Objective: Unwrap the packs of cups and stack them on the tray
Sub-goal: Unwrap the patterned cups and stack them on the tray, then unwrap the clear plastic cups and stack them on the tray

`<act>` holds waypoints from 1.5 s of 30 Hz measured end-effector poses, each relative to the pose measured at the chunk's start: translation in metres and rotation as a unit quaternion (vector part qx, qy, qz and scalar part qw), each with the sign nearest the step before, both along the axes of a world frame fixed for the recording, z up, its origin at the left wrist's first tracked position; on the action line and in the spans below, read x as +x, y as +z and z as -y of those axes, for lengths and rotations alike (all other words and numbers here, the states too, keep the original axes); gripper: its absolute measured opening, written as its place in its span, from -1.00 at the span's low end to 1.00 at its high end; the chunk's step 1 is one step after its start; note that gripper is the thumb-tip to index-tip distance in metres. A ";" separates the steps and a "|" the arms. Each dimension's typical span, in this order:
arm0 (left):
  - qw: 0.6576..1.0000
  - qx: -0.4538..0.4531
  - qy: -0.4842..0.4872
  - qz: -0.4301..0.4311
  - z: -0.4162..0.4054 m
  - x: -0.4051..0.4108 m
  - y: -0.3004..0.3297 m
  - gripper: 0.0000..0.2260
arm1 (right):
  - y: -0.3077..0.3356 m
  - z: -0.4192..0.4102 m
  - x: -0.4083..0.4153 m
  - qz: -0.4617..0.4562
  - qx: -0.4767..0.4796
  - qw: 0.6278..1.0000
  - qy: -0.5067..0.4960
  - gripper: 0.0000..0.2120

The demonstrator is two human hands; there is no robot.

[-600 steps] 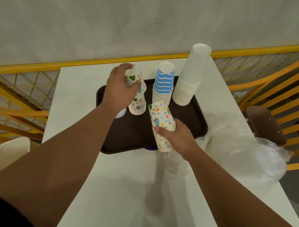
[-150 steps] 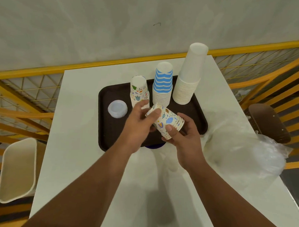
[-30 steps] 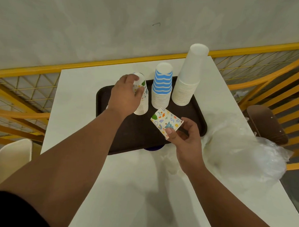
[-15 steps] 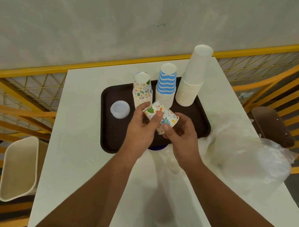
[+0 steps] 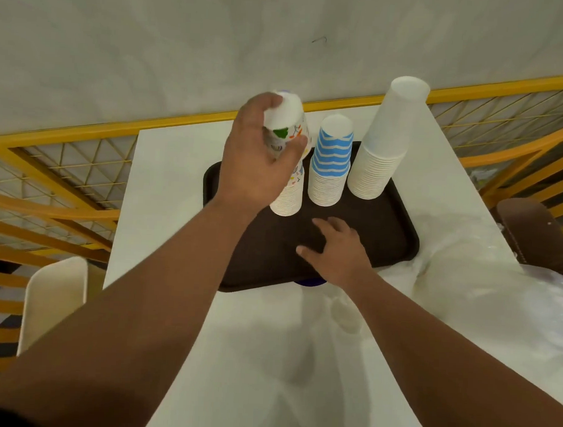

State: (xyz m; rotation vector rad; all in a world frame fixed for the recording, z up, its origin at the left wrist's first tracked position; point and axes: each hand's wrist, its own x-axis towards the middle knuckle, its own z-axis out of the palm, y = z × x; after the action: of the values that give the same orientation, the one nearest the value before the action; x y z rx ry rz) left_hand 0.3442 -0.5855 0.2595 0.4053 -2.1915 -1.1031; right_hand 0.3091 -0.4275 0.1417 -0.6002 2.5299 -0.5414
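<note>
Up at the far side of the tray, the left hand (image 5: 260, 157) curls its fingers and thumb round a patterned paper cup (image 5: 285, 124), held upside down right over the top of the patterned cup stack (image 5: 289, 194); whether the cup already sits on that stack cannot be told, since the hand covers the join. The right hand (image 5: 335, 251) holds nothing, its fingers spread and relaxed, lying flat on the bare near part of the dark brown tray (image 5: 399, 228). On the tray's far half three inverted stacks stand in a row: the patterned one at the left, a blue-and-white striped stack (image 5: 330, 164) just beside it, and a taller plain white stack (image 5: 386, 143) at the right. The tray sits toward the far edge of the white desk (image 5: 165, 182). Crumpled clear plastic wrap (image 5: 483, 286) lies along the desk's right edge, touching the tray's near right corner.
</note>
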 end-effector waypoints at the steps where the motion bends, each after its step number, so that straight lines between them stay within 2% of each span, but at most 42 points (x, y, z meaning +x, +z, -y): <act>1: 1.000 -0.018 -0.005 0.013 0.006 -0.008 -0.002 -0.57 | -0.004 0.002 -0.001 -0.006 0.060 0.998 0.036 -0.27; 3: 0.998 -0.032 -0.013 0.051 0.016 -0.021 -0.011 -0.56 | -0.013 0.006 -0.001 -0.018 0.130 0.989 0.073 -0.22; 5: 0.995 -0.032 -0.022 0.090 0.022 -0.028 -0.022 -0.56 | -0.017 0.009 0.000 -0.033 0.155 0.984 0.082 -0.22; 10: 0.985 -0.032 -0.033 0.164 0.022 -0.029 -0.052 -0.58 | -0.017 0.012 0.000 -0.033 0.152 0.985 0.069 -0.23; 16: 0.981 -0.041 -0.031 0.189 0.020 -0.029 -0.060 -0.58 | -0.015 0.015 -0.002 -0.029 0.154 0.985 0.065 -0.23; 22: 0.973 -0.088 -0.032 0.213 0.022 -0.021 -0.048 -0.56 | -0.005 0.015 -0.004 -0.017 0.155 0.984 0.081 -0.26; 27: 0.981 -0.100 0.011 0.163 0.002 0.003 -0.028 -0.53 | 0.024 0.003 0.006 -0.056 0.007 0.997 0.044 -0.35; 31: 0.987 -0.117 0.029 0.107 -0.042 0.031 -0.022 -0.57 | 0.040 -0.022 0.023 -0.078 -0.136 0.987 0.011 -0.47; 38: 0.990 -0.117 0.038 0.071 -0.117 0.049 -0.020 -0.71 | 0.073 -0.078 0.018 -0.129 -0.254 0.958 -0.019 -0.66; 45: 0.995 -0.043 -0.053 0.079 -0.201 0.043 -0.011 -0.82 | 0.128 -0.158 -0.001 -0.214 -0.354 0.905 -0.100 -0.83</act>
State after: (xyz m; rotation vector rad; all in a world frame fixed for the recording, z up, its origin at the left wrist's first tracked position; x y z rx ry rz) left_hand 0.3875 -0.3846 0.2488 0.3517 -2.4151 -1.0603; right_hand 0.3080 -0.2694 0.2698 -0.7709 2.7781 -1.5995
